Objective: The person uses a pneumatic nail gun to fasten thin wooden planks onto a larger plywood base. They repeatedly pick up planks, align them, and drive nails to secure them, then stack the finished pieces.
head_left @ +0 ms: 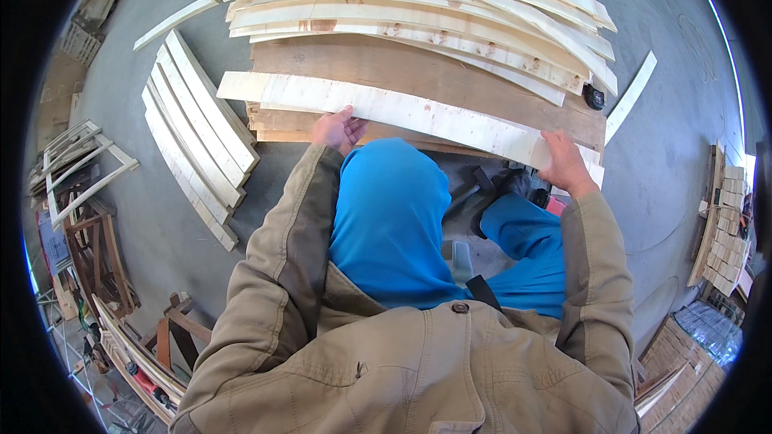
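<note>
While the pale plank (402,112) lies across mid-frame on the bench (418,72), long axis left-right, left hand (338,128) grips its near edge. Right hand (565,162) clasps its right end, fingers curled; neither nearer.

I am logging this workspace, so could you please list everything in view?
Held plank: one, pale wood, across the brown board under both hands.
Brown board: one, dark brown, beneath the planks.
Plank stack: many, pale wood, at the far side.
Floor planks: several, pale, on the grey floor at left.
Loose strip: one, pale, at right.
Wooden frames: several, far left.
Small wood blocks: a pile, far right.
Left hand: gripping the plank's near edge.
Right hand: gripping the plank's right end.
</note>
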A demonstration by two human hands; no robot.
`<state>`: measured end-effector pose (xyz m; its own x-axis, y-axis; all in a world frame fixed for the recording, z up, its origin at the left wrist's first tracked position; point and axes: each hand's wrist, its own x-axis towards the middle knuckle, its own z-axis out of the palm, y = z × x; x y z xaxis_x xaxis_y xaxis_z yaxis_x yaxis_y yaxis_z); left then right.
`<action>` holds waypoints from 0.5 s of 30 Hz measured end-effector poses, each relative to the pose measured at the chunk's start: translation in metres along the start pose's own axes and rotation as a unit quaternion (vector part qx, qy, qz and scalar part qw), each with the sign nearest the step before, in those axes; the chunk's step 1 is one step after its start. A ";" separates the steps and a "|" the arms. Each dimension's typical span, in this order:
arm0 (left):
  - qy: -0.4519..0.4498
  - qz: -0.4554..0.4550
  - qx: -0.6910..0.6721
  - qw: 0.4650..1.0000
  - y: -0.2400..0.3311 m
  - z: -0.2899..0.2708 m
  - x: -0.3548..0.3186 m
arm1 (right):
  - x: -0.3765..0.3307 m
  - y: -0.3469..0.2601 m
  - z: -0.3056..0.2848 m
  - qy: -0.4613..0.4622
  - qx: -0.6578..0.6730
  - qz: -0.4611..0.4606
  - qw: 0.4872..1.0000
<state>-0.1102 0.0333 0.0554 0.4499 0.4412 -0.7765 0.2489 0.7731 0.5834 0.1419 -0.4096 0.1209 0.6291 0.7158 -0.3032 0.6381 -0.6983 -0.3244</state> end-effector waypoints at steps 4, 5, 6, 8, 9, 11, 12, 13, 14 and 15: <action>-0.030 -0.016 0.006 0.999 -0.012 0.003 0.005 | 0.007 0.008 0.006 0.054 -0.046 -0.009 0.997; -0.048 -0.015 -0.020 0.999 -0.014 0.006 0.005 | 0.008 0.011 0.008 0.050 -0.043 0.004 0.998; -0.053 -0.017 -0.044 0.997 -0.015 0.010 0.006 | 0.008 0.014 0.008 0.046 -0.040 0.016 0.998; -0.077 -0.008 -0.069 0.995 -0.011 0.020 0.005 | 0.010 0.019 0.009 0.047 -0.036 0.033 0.998; -0.094 0.003 -0.071 0.993 -0.005 0.026 0.006 | 0.012 0.021 0.008 0.051 -0.034 0.036 0.997; -0.135 0.031 -0.067 0.988 0.013 0.038 0.006 | 0.014 0.024 0.006 0.073 -0.034 0.044 0.996; -0.144 0.045 -0.062 0.987 0.021 0.045 0.005 | 0.015 0.025 0.004 0.092 -0.035 0.049 0.994; -0.141 0.053 -0.055 0.987 0.029 0.053 0.006 | 0.016 0.025 0.003 0.115 -0.032 0.058 0.991; -0.146 0.069 -0.050 0.986 0.034 0.060 0.007 | 0.016 0.025 0.002 0.122 -0.039 0.050 0.991; -0.145 0.074 -0.052 0.985 0.037 0.064 0.007 | 0.016 0.025 0.001 0.132 -0.042 0.045 0.989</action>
<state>-0.0424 0.0356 0.0867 0.7039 0.4160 -0.5757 0.0790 0.7597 0.6455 0.1679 -0.4156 0.1066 0.7722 0.6304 -0.0792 0.6017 -0.7657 -0.2271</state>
